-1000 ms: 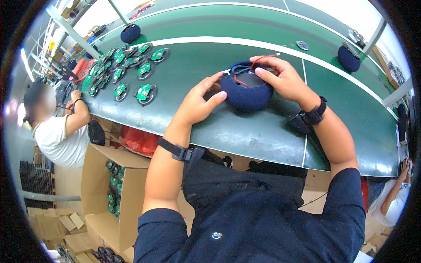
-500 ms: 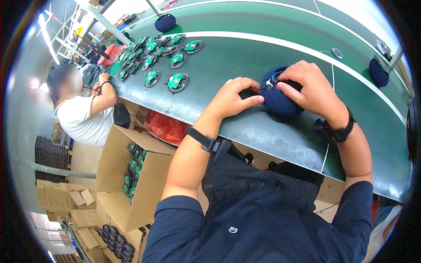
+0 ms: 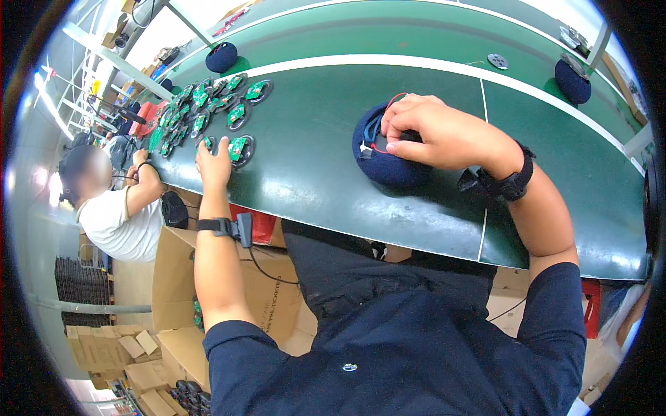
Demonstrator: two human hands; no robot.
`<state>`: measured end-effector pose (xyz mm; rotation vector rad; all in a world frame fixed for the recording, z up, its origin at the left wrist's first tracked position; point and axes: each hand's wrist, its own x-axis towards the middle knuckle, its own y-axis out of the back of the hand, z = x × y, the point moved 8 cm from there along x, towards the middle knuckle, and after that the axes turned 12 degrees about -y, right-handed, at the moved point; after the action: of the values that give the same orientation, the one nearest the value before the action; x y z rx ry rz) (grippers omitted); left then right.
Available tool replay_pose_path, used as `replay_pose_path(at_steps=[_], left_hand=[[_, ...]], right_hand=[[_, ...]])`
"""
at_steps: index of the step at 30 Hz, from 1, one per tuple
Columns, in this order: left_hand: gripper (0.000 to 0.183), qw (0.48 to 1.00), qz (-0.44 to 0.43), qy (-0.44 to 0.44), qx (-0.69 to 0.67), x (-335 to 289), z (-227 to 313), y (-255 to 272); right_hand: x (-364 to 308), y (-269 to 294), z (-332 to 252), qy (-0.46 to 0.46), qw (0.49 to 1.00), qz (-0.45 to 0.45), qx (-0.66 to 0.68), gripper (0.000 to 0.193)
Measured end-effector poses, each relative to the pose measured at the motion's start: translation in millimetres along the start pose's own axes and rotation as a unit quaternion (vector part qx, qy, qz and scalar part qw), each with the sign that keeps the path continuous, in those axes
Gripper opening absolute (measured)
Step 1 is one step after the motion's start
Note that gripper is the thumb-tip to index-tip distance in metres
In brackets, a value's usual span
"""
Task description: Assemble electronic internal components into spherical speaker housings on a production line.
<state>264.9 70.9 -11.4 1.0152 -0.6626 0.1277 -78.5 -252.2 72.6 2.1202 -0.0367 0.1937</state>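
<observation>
A dark blue fabric-covered round shell (image 3: 393, 170) with an open top rests on the green work surface in front of me. My right hand (image 3: 440, 132) is over its opening, fingers curled and pinched at a thin red wire (image 3: 379, 148) that loops out of it. A small white connector (image 3: 365, 151) shows at the shell's left side. My left hand (image 3: 214, 170) is stretched out to the left, thumb and finger apart around a black disc with a green circuit board (image 3: 208, 143). Just right of it lies another such disc (image 3: 240, 150). Whether the left fingers touch either is unclear.
Many more board discs (image 3: 201, 97) lie heaped at the back left. Other blue shells (image 3: 221, 57) (image 3: 572, 82) stand on the green belt beyond the white line, near a grey disc (image 3: 497, 62). A co-worker (image 3: 114, 201) sits at left. An open carton (image 3: 267, 284) stands below the table edge.
My left hand has left the shell and reached left to the board discs. My right hand stays at the shell, where a red wire now shows. The view has shifted.
</observation>
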Motion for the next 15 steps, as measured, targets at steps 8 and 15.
replay_pose_path(at_steps=[8, 15], left_hand=[[0.072, 0.995, -0.047, 0.010, -0.089, -16, 0, -30], [0.049, 0.967, 0.071, 0.010, -0.245, -17, -6, -11]], right_hand=[[-10, 3, 7, 0.017, 0.998, -0.040, 0.037, 0.021], [-3, 13, -1, 0.037, 0.995, 0.080, 0.049, 0.025]])
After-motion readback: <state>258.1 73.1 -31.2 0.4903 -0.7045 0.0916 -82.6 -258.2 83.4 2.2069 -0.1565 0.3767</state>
